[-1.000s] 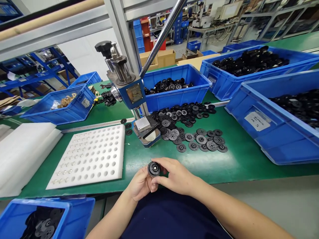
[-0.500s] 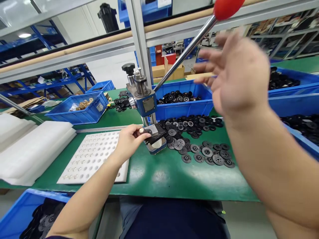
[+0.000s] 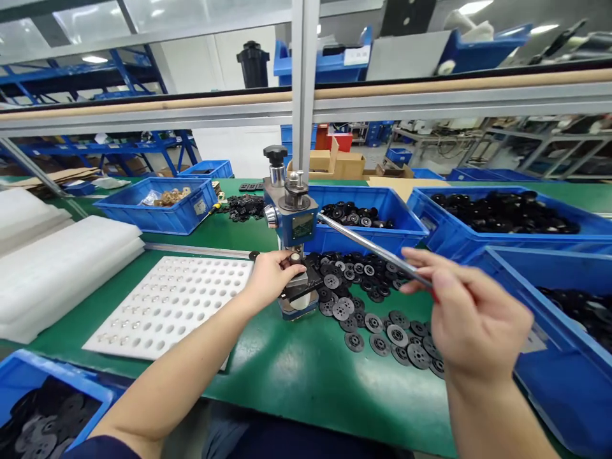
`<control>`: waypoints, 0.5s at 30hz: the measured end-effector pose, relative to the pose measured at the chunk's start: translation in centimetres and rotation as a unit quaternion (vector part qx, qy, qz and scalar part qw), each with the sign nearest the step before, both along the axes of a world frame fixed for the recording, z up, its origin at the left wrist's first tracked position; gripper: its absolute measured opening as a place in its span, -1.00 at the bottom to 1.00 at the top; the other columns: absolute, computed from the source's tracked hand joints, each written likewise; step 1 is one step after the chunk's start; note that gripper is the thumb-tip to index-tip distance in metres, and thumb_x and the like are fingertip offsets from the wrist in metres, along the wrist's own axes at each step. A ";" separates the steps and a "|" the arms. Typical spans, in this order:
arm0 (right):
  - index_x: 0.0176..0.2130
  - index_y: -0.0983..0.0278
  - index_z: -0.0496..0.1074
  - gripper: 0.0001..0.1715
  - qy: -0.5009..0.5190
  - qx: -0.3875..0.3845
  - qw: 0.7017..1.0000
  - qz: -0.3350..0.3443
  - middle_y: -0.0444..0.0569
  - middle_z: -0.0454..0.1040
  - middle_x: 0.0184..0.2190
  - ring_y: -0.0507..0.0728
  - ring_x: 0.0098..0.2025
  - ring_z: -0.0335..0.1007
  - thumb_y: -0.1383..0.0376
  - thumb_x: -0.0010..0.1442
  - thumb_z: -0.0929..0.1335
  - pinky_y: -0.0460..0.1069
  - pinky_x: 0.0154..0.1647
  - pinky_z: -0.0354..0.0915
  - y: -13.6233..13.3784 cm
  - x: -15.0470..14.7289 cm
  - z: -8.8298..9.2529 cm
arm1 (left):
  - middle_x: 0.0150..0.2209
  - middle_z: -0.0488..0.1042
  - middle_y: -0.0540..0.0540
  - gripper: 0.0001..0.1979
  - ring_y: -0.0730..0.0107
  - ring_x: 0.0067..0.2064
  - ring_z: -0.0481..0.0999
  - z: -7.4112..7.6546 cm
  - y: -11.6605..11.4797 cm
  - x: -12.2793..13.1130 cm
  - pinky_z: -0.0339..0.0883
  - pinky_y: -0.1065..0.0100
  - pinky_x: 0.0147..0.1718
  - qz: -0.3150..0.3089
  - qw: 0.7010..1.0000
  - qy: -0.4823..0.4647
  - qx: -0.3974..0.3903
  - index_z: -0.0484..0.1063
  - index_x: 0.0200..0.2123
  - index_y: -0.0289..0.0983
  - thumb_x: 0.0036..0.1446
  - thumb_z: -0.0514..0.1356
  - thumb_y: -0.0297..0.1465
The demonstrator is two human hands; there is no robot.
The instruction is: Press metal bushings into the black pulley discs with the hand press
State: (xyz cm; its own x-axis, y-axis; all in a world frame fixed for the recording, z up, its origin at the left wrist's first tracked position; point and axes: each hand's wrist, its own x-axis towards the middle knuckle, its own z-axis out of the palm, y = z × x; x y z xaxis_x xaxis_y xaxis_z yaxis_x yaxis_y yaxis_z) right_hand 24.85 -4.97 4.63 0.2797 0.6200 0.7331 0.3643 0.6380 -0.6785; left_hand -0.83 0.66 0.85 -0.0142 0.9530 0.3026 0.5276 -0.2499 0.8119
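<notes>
A blue hand press [image 3: 301, 223] stands on the green bench, its steel lever [image 3: 373, 247] slanting down to the right. My right hand [image 3: 471, 312] is wrapped round the lever's end; a bit of the red knob shows between the fingers. At the press bed, my left hand [image 3: 275, 274] pinches a small round part with a pale top [image 3: 295, 258] under the ram. A black plate [image 3: 306, 288] lies on the press base below those fingers. Black toothed discs [image 3: 396, 335] are spread on the bench right of the press.
A white foam tray [image 3: 162, 312] with rows of holes, some filled with small clear pieces, lies left of the press. White foam blocks [image 3: 71, 274] are stacked farther left. Blue bins [image 3: 373, 239] of black parts stand behind and right. An aluminium post [image 3: 303, 83] rises behind the press.
My right hand has closed on the lever's knob and swung the lever down from its raised position. My left hand stays at the press bed. The view has tilted and shifted.
</notes>
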 end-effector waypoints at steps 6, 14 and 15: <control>-0.07 0.26 0.57 -0.70 -0.047 -0.116 0.991 0.045 -0.06 0.59 -0.41 0.07 -0.44 0.53 0.26 0.30 0.31 0.02 -0.38 0.55 -0.5 0.1 -6.6 | -0.67 0.31 0.08 -0.64 0.49 -0.55 0.24 0.1 0.1 0.5 0.08 0.41 -0.51 0.025 0.999 -0.010 0.016 0.28 -0.68 -0.27 -0.05 0.33 -0.26; -0.17 0.25 0.60 -0.80 -0.007 -0.073 0.996 -0.041 -0.17 0.40 -0.60 -0.02 -0.60 0.26 0.29 0.23 0.39 -0.06 -0.59 0.22 -0.5 -1.2 -5.5 | -0.67 0.33 0.09 -0.68 0.49 -0.56 0.26 0.1 -0.2 0.9 0.11 0.43 -0.53 0.035 0.999 -0.037 0.013 0.30 -0.67 -0.26 -0.04 0.34 -0.32; -0.14 0.25 0.59 -0.79 -0.020 -0.072 0.996 -0.047 -0.16 0.41 -0.57 -0.01 -0.59 0.27 0.29 0.24 0.38 -0.05 -0.58 0.21 -0.4 -1.1 -6.4 | -0.67 0.34 0.09 -0.68 0.49 -0.56 0.26 0.1 -0.2 0.9 0.12 0.43 -0.52 0.037 0.999 -0.037 0.011 0.31 -0.66 -0.26 -0.03 0.34 -0.32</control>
State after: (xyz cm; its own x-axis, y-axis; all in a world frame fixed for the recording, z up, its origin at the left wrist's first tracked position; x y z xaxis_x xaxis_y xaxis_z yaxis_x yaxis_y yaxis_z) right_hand 23.71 -5.37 -1.79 0.3129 0.6926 0.6500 0.4465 0.4968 -0.7442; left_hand 0.10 0.42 0.95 -0.1080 0.9414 0.3196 0.4841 -0.2310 0.8440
